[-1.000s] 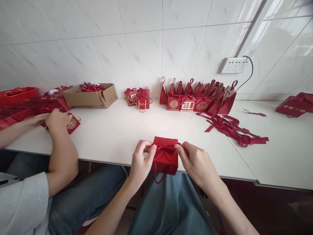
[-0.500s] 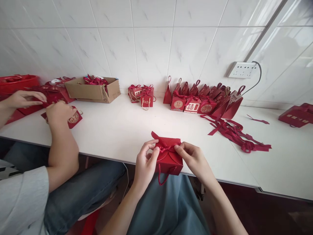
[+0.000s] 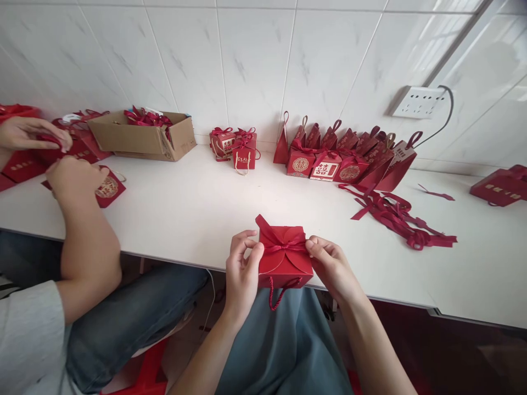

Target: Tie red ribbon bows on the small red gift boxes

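The red box [image 3: 285, 265] sits at the near edge of the surface [image 3: 185, 208], right hand [image 3: 331, 262] pinching its ribbon [image 3: 295, 243], left hand [image 3: 242, 270] curled alongside, grip undeterminable; even, gentle tension should keep the knot [image 3: 284, 247] centred.

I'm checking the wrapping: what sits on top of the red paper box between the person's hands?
On the red paper box, a crimson fabric ribbon crosses its curved top flaps. What lies directly beneath the ribbon is hidden.
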The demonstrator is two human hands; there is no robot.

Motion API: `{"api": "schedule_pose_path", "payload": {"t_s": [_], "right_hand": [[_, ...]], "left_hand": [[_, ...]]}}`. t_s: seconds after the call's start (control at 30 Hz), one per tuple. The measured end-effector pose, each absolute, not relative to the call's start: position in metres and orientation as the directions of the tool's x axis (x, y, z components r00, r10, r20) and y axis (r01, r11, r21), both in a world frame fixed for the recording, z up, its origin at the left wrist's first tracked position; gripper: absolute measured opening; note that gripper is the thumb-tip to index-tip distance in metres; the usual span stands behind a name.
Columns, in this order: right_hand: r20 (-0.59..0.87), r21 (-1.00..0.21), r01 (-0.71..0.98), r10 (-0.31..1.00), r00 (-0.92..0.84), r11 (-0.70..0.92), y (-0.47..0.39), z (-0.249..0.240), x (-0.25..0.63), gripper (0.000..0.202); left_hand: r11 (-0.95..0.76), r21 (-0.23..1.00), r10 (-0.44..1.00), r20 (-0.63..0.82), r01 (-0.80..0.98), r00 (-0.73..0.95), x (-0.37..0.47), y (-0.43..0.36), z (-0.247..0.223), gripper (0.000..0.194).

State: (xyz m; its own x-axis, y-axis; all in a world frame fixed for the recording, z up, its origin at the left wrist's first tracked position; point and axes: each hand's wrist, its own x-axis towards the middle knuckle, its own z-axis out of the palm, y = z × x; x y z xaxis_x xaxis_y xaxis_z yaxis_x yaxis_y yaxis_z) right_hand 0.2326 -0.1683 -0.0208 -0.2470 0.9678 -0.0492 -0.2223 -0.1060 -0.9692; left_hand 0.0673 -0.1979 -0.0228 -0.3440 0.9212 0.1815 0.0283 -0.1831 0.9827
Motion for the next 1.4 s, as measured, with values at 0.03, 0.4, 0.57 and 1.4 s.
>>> {"api": "schedule_pose_path", "payload": {"t_s": [0.03,0.4,0.57,1.4], "right_hand": [[-0.047,-0.972,-0.212,0.969,-0.243,-0.100,-0.169,-0.020,0.232,0.043],[0.004,-0.985,-0.170,0.974,-0.228,-0.036,-0.173,-0.009,0.228,0.043],[-0.009,-0.967,-0.243,0.961,-0.278,-0.079,-0.169,-0.014,0.231,0.043],[-0.005,-0.853,-0.490,0.940,-0.341,-0.183,-0.160,-0.027,0.232,0.044]], "left_hand": [[-0.183,0.983,0.921,0.175,0.011,-0.349,0.067,-0.198,-0.023,0.022],[-0.033,0.992,0.990,0.049,0.121,-0.135,0.059,-0.198,-0.004,0.034],[0.009,0.996,0.999,-0.013,-0.086,-0.051,0.056,-0.193,-0.012,0.038],[-0.059,0.986,0.998,0.055,-0.155,-0.026,0.052,-0.192,-0.027,0.036]]}}
